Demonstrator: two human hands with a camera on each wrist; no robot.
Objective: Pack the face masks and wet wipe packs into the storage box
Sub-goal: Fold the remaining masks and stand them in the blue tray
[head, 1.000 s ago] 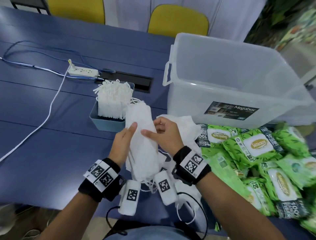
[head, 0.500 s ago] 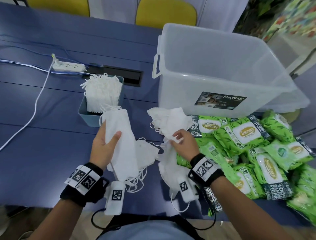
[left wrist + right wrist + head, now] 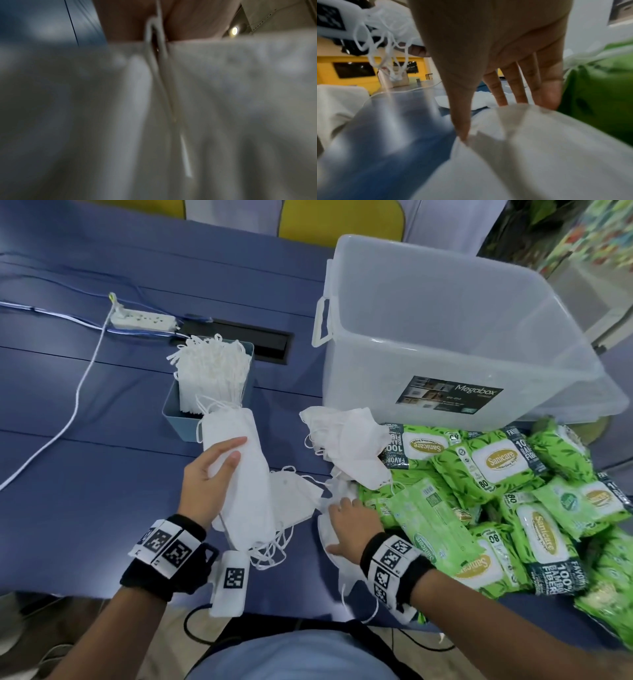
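Hands at the near edge of a blue table [image 3: 85, 412], seen from above. The left hand [image 3: 209, 477] is curled around a thick stack of folded white face masks [image 3: 239, 474], thumb on top and fingers underneath, lifting it clear of the surface with ear loops dangling below. The right hand [image 3: 349, 520] lies spread and fairly flat, fingers straight, on a loose mask [image 3: 522, 148] on the table; the right wrist view shows the thumb tip and fingertips [image 3: 547, 98] touching the fabric, not yet closed on it. More loose masks [image 3: 346, 440] sit in a crumpled heap just beyond that hand, touching the pile of green wet wipe packs [image 3: 496, 474] that spreads to the right. Behind the packs stands the clear storage box [image 3: 455, 344], open, with nothing visible inside. Left of the box, a small blue bin [image 3: 178, 422] holds more masks upright; a white power strip [image 3: 144, 320] lies further back. The masks look very light, soft and floppy, and a stack would likely fan apart or slide, so it is best clamped across its middle, as the left hand does; loops may snag. A single mask probably needs pinching at its folded edge. The wipe packs look heavier, squashy and slick in their film, best taken across the body.
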